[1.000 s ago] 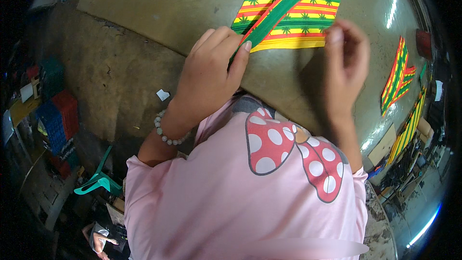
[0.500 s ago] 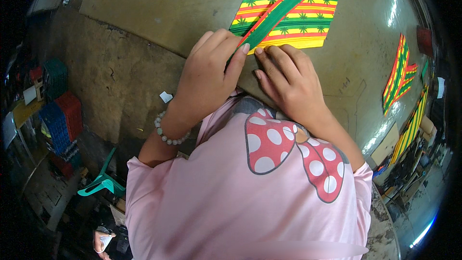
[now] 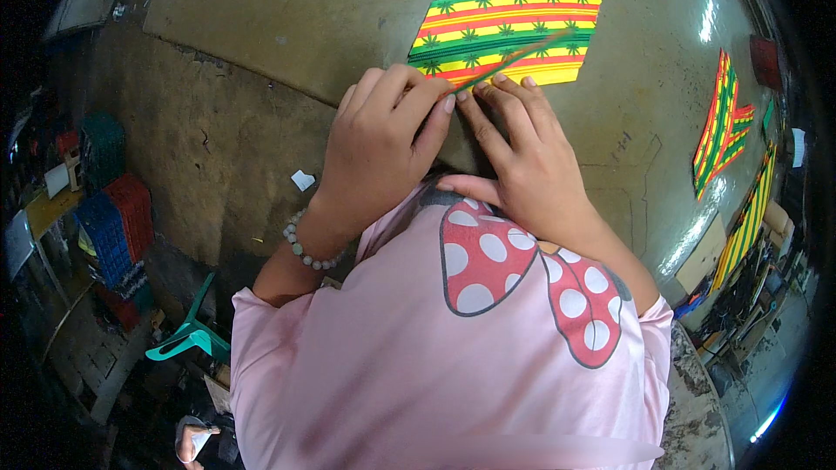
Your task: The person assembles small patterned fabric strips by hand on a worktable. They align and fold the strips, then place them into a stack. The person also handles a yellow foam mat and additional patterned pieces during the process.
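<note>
A printed fabric piece (image 3: 509, 13), with green, yellow and red stripes and dark leaf shapes, lies on the table at the far middle. My left hand (image 3: 383, 135) pinches the near end of a narrow green fabric strip (image 3: 514, 61) with a red edge. Seen almost edge-on, the strip slants up to the right over the printed piece. My right hand (image 3: 531, 139) has its fingers stretched beside the strip, fingertips at the printed piece's near edge. Its thumb is spread toward my pink shirt.
The brown worktable (image 3: 662, 113) spreads around my hands. On its right lie striped fabric scraps (image 3: 723, 126) and a long striped strip (image 3: 747, 218). A small white scrap (image 3: 302, 180) is left of my left wrist. A turquoise plastic chair (image 3: 192, 335) stands at lower left.
The green strip has turned from lying broad side up to nearly edge-on. My right thumb has moved away from the fingers, toward my shirt. My left hand keeps hold of the strip's end.
</note>
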Motion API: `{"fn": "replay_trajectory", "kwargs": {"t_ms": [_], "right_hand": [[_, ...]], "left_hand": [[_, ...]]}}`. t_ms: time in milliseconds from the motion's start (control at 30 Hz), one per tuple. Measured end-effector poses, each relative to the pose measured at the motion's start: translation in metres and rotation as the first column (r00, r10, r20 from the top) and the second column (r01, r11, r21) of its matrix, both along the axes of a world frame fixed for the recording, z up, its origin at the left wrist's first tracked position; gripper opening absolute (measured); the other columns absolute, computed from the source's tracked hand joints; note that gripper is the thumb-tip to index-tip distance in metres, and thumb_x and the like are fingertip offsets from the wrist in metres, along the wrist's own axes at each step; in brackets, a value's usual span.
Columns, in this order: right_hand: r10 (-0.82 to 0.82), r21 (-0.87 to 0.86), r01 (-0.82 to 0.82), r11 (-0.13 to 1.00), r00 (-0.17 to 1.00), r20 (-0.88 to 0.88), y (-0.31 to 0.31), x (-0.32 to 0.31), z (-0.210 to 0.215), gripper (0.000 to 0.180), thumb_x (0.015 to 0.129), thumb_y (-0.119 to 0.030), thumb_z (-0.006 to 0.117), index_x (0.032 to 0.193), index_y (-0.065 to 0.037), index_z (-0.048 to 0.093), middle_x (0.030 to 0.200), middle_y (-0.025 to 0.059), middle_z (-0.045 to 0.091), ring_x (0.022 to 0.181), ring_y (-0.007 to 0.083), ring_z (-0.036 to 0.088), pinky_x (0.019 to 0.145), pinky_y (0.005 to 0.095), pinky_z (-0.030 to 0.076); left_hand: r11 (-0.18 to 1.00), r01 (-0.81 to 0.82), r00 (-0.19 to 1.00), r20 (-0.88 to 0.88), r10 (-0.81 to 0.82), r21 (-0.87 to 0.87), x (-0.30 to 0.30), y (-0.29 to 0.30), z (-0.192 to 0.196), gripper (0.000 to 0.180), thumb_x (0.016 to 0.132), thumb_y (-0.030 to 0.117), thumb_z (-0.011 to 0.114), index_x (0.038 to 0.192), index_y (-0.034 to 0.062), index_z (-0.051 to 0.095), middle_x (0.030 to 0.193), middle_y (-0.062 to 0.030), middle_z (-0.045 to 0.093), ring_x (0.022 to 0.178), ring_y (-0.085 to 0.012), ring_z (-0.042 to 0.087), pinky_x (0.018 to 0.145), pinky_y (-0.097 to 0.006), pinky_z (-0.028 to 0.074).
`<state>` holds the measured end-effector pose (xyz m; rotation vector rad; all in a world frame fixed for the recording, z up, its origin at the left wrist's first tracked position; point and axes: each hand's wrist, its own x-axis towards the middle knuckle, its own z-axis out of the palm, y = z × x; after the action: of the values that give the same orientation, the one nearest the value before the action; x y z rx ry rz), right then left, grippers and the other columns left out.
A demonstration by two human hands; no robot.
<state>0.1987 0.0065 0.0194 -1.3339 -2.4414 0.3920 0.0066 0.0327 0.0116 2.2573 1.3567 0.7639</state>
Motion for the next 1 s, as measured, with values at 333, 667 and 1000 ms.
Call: {"fn": "replay_trajectory", "kwargs": {"t_ms": [333,667,1000], "right_hand": [[-0.032,-0.089,0.032,0.996,0.999,-0.004,-0.012,-0.003,-0.002,0.083,0.075,-0.056,0.071,0.125,0.008,0.057,0.125,0.0186,0.049,0.124,0.0385,0.045,0.104,0.0443,0.042],[-0.006,-0.039,0.006,0.999,1.0,0.002,-0.012,-0.001,-0.002,0.081,0.077,-0.057,0.069,0.126,0.007,0.057,0.124,0.0193,0.051,0.121,0.0387,0.047,0.104,0.0475,0.042],[-0.013,-0.016,0.014,1.0,0.999,0.037,-0.013,0.0,0.0,0.076,0.08,-0.056,0.066,0.124,0.005,0.059,0.123,0.0195,0.051,0.12,0.0389,0.046,0.108,0.0504,0.038]], "left_hand": [[0.989,0.104,0.986,-0.14,-0.089,0.107,-0.006,-0.009,-0.004,0.039,0.08,0.013,0.072,0.118,0.0078,0.065,0.101,-0.0066,0.057,0.091,-0.0239,0.057,0.073,-0.037,0.045],[0.985,0.134,0.983,-0.139,-0.118,0.111,-0.01,-0.009,-0.007,0.045,0.078,0.012,0.072,0.122,0.0099,0.063,0.104,-0.0063,0.056,0.093,-0.024,0.056,0.074,-0.037,0.047],[0.993,0.116,0.993,-0.026,-0.117,-0.032,-0.009,-0.003,-0.001,0.042,0.079,0.012,0.073,0.12,0.0109,0.063,0.105,-0.0068,0.057,0.094,-0.0271,0.056,0.08,-0.04,0.048]]}}
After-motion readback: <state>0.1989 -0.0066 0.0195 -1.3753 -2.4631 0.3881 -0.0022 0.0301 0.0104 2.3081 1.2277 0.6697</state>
